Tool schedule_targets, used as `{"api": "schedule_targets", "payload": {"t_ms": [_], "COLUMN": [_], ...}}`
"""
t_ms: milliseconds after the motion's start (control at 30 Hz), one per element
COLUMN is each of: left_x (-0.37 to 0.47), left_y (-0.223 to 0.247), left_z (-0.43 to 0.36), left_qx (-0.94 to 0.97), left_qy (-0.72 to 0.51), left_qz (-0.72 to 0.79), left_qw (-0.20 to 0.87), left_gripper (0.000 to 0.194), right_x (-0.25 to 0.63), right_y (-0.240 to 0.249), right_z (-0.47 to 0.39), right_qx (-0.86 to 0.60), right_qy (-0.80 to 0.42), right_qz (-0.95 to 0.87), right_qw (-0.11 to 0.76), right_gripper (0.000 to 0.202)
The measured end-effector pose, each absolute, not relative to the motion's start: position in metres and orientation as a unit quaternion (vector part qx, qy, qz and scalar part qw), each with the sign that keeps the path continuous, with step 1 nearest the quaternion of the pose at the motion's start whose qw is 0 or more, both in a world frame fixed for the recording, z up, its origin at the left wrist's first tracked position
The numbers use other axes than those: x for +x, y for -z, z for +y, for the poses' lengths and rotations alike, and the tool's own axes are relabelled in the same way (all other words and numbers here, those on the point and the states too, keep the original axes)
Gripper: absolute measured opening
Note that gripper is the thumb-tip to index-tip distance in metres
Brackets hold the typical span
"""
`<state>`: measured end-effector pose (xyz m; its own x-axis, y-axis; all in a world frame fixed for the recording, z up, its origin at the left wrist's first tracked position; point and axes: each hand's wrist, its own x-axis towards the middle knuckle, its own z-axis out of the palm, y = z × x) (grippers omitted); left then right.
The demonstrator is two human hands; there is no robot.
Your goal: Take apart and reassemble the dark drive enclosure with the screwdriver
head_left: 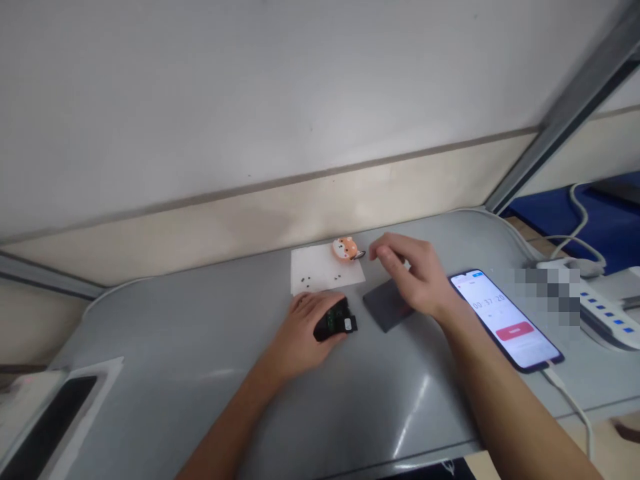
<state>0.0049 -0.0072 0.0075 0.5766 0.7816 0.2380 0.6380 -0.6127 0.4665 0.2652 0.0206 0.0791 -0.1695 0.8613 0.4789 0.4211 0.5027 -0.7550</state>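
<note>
Panel, dark, rectangular, lying on pale sheeting at the far left, well apart from the work.

Tabletop, grey, glossy; from where I stand, a slippery base, so a firm steadying hand seems wise.

Left hand, fingers and thumb clamped about a black-cased electronic unit, near the table's middle. Green circuitry shows; grip best kept to the casing edges, off the board, with light pressure.

Paper, white, just beyond that hand. Bears small dark pieces, probably screws, in two loose groups; these would be best kept apart and clear of the wrist.

Animal-head trinket, orange and white, dark loop at its side, on the paper's far right corner.

Slab, flat, dark grey, partly hidden by the right hand. Fingers there curled, thumb near the index finger; whether anything is pinched, I cannot tell. Low, slow movement advisable over such small parts.

Smartphone, timer displayed, cable attached.

Power strip, white, far right.
</note>
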Motion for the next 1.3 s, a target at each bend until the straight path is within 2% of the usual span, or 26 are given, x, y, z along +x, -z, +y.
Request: {"api": "schedule_targets", "payload": {"t_ms": [67, 167, 300, 400, 533, 667, 700, 800, 900, 1167, 1300], "left_x": [0.005, 0.006, 0.011, 0.021, 0.030, 0.025, 0.022, 0.007, -0.008, -0.026, -0.028], "left_y": [-0.009, -0.015, -0.023, -0.024, -0.021, -0.025, -0.026, -0.027, -0.021, -0.012, -0.011], "left_z": [-0.008, -0.012, -0.027, -0.041, -0.052, -0.046, -0.042, -0.026, -0.008, 0.007, 0.008], "left_qx": [0.872, 0.871, 0.900, 0.939, 0.949, 0.945, 0.941, 0.904, 0.869, 0.853, 0.840], "left_qy": [-0.234, -0.276, -0.308, -0.244, -0.205, -0.215, -0.225, -0.271, -0.286, -0.295, -0.309], "left_qz": [0.396, 0.372, 0.283, 0.227, 0.225, 0.236, 0.244, 0.330, 0.403, 0.428, 0.438], "left_qw": [0.168, 0.164, 0.119, 0.083, 0.079, 0.074, 0.070, 0.031, -0.010, 0.051, 0.081], "left_gripper": [0.067, 0.062, 0.054, 0.046, 0.042, 0.055, 0.052, 0.024, 0.022, 0.022, 0.022], "right_x": [0.268, 0.275, 0.287, 0.291, 0.287, 0.275, 0.272, 0.263, 0.258, 0.255, 0.258], "right_y": [-0.087, -0.090, -0.075, -0.061, -0.052, -0.049, -0.048, -0.046, -0.046, -0.044, -0.041], "right_z": [0.016, 0.013, 0.016, 0.020, 0.024, 0.026, 0.026, 0.026, 0.026, 0.028, 0.029], "right_qx": [-0.471, -0.501, -0.555, -0.563, -0.551, -0.542, -0.544, -0.548, -0.552, -0.556, -0.554], "right_qy": [-0.221, -0.240, -0.262, -0.276, -0.261, -0.219, -0.209, -0.200, -0.200, -0.209, -0.187], "right_qz": [-0.772, -0.789, -0.775, -0.772, -0.787, -0.804, -0.806, -0.805, -0.803, -0.796, -0.802], "right_qw": [0.365, 0.261, 0.151, 0.105, 0.098, 0.107, 0.106, 0.103, 0.105, 0.112, 0.122], "right_gripper": [0.032, 0.021, 0.039, 0.047, 0.047, 0.045, 0.044, 0.039, 0.036, 0.031, 0.035]}}
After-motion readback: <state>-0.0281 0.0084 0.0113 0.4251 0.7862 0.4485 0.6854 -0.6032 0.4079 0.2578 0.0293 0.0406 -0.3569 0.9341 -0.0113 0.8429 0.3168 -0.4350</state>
